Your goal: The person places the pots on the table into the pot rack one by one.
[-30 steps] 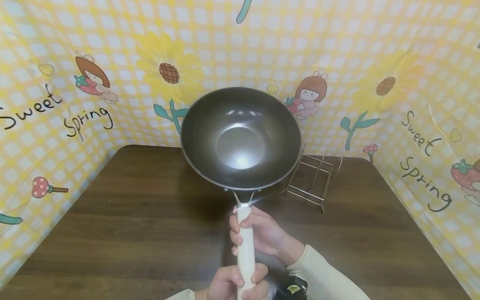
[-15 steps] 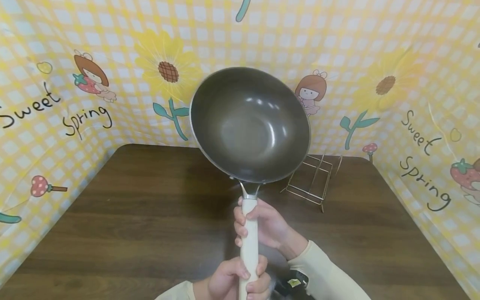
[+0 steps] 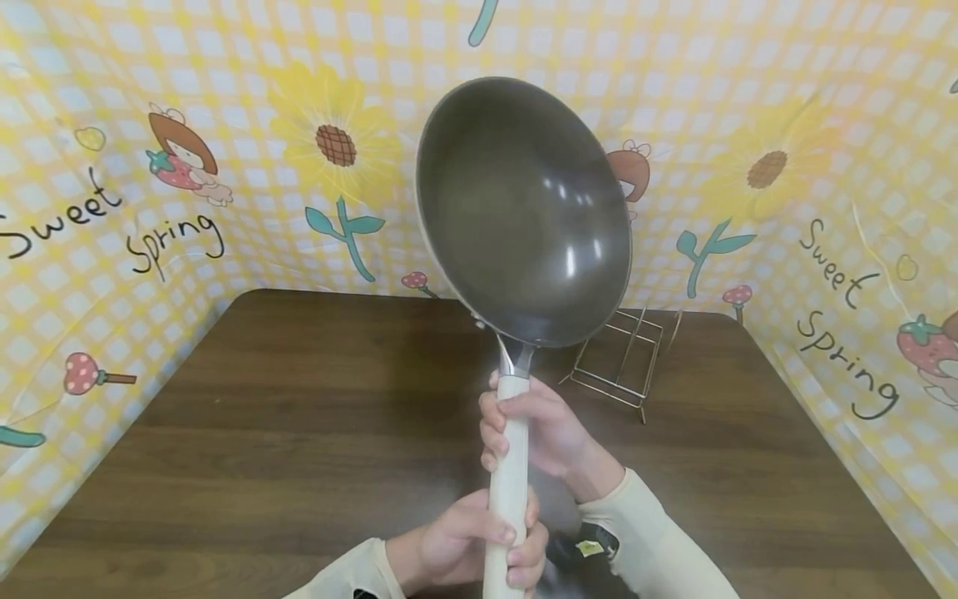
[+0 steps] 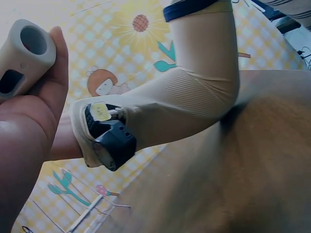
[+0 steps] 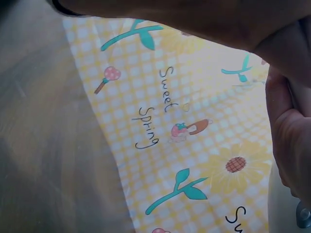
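Observation:
A dark wok [image 3: 516, 216] is held up over the table, its hollow facing back and its body leaning to the right. My right hand [image 3: 554, 424] grips the upper part of its pale handle [image 3: 509, 474], just below the metal neck [image 3: 516, 358]. Lower on the same handle, my left hand [image 3: 471, 537] wraps its fingers round it, with the thumb along the front. The left wrist view shows the handle's end [image 4: 23, 58], hollow and with a side slot. In the right wrist view, the wok's pale outer side [image 5: 282, 213] shows at the lower right.
A wire rack [image 3: 655, 359] stands on the brown wooden table [image 3: 262, 433] at the back right, partly behind the wok. Yellow checked cloth [image 3: 224, 50] with printed flowers surrounds the table on three sides. A small camera [image 4: 114, 143] is strapped to the right sleeve.
The wok has risen and shifted right, tipping up more steeply so its hollow turns toward me. Both hands have moved up and right with the handle, keeping their grip. The rack stays put.

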